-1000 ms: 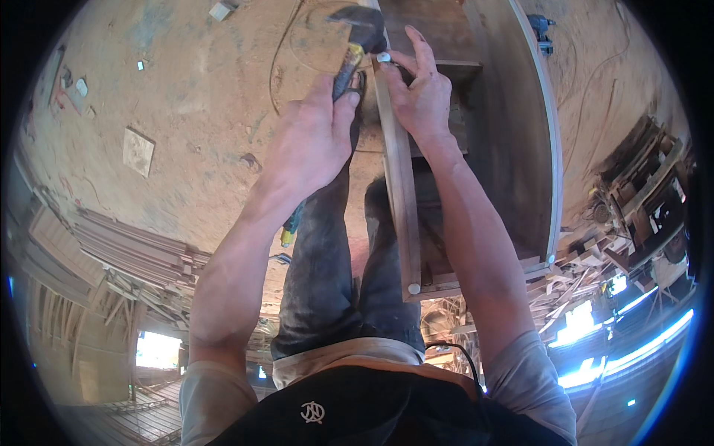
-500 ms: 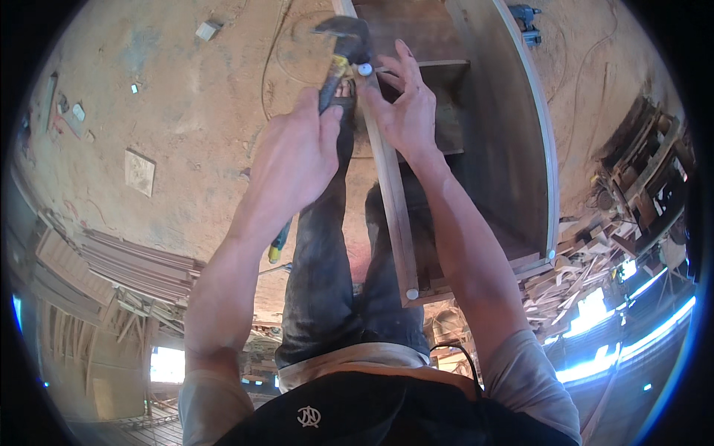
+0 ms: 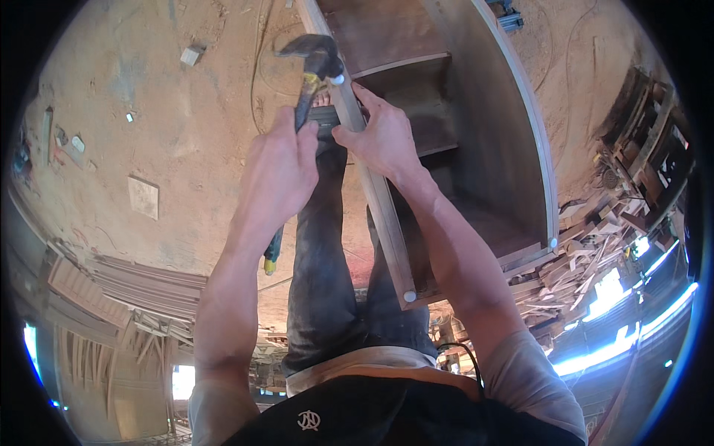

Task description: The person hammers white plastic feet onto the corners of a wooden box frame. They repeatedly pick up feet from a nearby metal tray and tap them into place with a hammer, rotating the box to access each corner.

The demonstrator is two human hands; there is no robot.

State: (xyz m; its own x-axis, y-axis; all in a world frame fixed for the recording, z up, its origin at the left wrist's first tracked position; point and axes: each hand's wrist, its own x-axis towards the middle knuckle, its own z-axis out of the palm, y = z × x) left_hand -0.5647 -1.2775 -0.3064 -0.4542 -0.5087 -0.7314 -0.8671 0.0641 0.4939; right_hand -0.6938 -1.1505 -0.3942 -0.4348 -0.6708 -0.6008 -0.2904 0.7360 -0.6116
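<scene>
My left hand [image 3: 277, 167] is closed round the handle of a claw hammer [image 3: 310, 67], which has a dark head and yellow marks near its neck. The hammer head meets or hides part of a small round white pad [image 3: 337, 79] on the narrow edge of a wooden cabinet frame [image 3: 383, 210]. Just nearer to me, my right hand [image 3: 387, 141] grips that edge, thumb on one side and fingers on the inner side. Another white pad [image 3: 409, 296] sits on the frame's near corner, and one more [image 3: 552, 242] on its right corner.
My legs [image 3: 320, 260] are left of and partly under the cabinet. Inside it are crosswise wooden partitions [image 3: 416, 102]. Scrap wood [image 3: 595, 238] lies to the right, stacked boards [image 3: 149, 282] to the left. A blue tool [image 3: 508, 16] and a square offcut [image 3: 143, 196] rest on the dusty floor.
The hammer head has come down to the white pad. My right hand has moved nearer to me along the edge, its spread fingers now closed round it. The view has shifted slightly.
</scene>
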